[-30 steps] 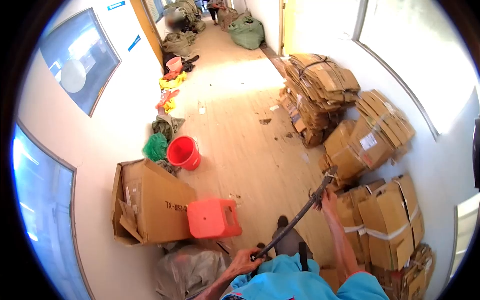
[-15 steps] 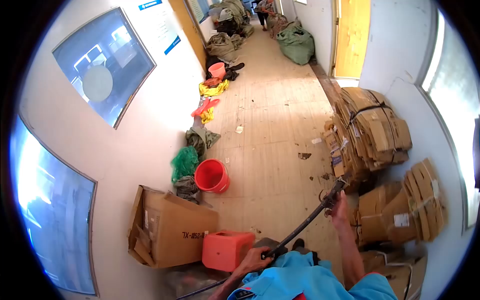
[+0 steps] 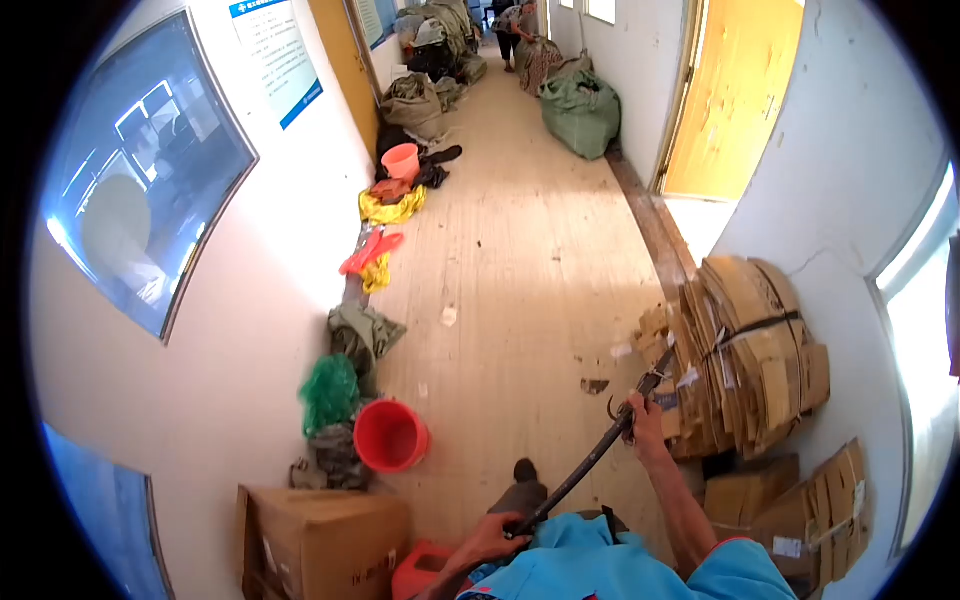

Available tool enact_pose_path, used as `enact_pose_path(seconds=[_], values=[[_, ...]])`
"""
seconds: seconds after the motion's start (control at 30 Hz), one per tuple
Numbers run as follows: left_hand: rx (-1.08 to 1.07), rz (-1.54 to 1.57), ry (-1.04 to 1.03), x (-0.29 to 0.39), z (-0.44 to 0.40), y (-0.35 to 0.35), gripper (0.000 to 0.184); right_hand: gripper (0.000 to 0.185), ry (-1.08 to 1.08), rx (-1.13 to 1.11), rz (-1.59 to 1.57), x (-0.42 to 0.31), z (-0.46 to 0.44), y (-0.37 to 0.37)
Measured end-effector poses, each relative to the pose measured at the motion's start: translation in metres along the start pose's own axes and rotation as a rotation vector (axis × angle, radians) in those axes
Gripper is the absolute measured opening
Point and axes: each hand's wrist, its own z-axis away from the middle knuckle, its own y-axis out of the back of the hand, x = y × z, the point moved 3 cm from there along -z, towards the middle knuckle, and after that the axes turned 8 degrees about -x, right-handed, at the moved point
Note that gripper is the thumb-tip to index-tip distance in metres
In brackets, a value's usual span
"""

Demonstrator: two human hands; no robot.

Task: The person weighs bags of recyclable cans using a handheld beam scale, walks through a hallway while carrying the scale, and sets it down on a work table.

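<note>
Through the head view I am seeing the left hand [image 3: 492,538] gripping the near end of a dark pole [image 3: 588,464], its fingers curling around the shaft just beside the blue shirt [image 3: 620,562]. The right hand [image 3: 647,420] is grasping the same pole closer to its far end, fingers wrapping it. The pole is slanting across the body, from near left to far right, over the pale floor [image 3: 505,300]. Its far tip is overlapping a strapped stack of flattened cardboard [image 3: 755,350] on the right; I cannot tell whether the two are touching.

A dark shoe [image 3: 525,470] is showing just left of the shaft. Nearer on the right, more bundled cardboard [image 3: 835,515] is leaning by the wall. On the near left, a brown box [image 3: 330,540] is standing beside a red stool [image 3: 418,572], which the frame is cutting off. Farther along that side, a red bucket [image 3: 391,437] is sitting near a green plastic bag [image 3: 330,393], and a pink tub [image 3: 400,162] is resting beyond some yellow cloth [image 3: 393,208]. On the far right, a bulky green sack [image 3: 580,115] is slumping against the wall, and another person [image 3: 515,33] is bending beyond it.
</note>
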Motion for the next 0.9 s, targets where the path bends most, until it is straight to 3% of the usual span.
enact_pose_path(seconds=[0.07,0.1,0.23,0.33,0.43,0.5,0.6,0.7,0.9], values=[[-0.02,0.183,-0.02,0.022,-0.023,0.042,0.04,0.038,0.004,0.047,0.021,-0.025,-0.041,-0.021],[-0.105,0.146,-0.039,0.034,-0.043,0.065,0.043,0.038,-0.039,0.038,0.019,-0.032,-0.06,-0.03],[-0.079,0.166,-0.105,0.053,-0.124,0.139,0.046,0.038,0.024,0.004,-0.052,-0.043,-0.148,-0.06],[-0.118,0.363,-0.084,0.051,-0.187,0.195,0.046,0.037,0.045,0.006,-0.039,-0.046,-0.225,-0.072],[-0.119,0.357,-0.032,0.088,-0.253,0.251,0.042,0.037,0.034,0.084,0.029,-0.055,-0.323,-0.08],[-0.124,0.247,0.036,0.097,-0.296,0.284,0.035,0.037,-0.019,0.02,-0.02,-0.066,-0.38,-0.095],[0.059,0.218,0.135,0.131,-0.365,0.351,0.03,0.04,-0.048,-0.078,-0.074,-0.103,-0.491,-0.127],[0.097,0.175,0.17,0.177,-0.401,0.418,0.032,0.042,-0.053,-0.153,-0.051,-0.143,-0.569,-0.16],[0.176,0.356,0.188,0.191,-0.502,0.531,0.025,0.052,-0.117,-0.233,-0.058,-0.18,-0.729,-0.203]])
